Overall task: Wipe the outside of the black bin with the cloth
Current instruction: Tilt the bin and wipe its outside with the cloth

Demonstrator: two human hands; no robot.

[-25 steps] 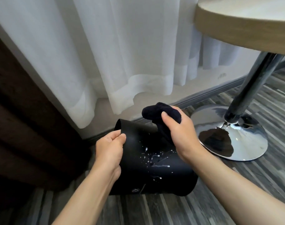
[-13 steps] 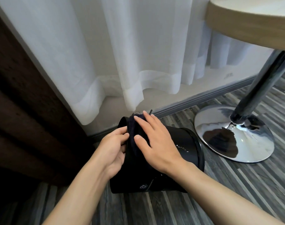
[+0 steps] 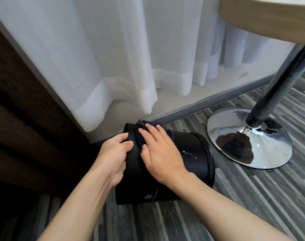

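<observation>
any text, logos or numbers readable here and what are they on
Nothing can be read.
black bin: a small white swirl logo with a line of tiny print beside it, low on the side wall, too small and blurred to read.
cloth, curtain, table base: no text visible.

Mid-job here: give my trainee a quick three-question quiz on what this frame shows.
1. True or false: the black bin stands upright.
2. Which hand presses the dark cloth on the bin wall? A) left hand B) right hand
3. What marks remain near the bin's wider end?

Key:
1. False; it lies tipped over on the striped floor.
2. B; the left hand holds the bin's edge in its grip.
3. White splatter spots, not yet wiped.
</observation>
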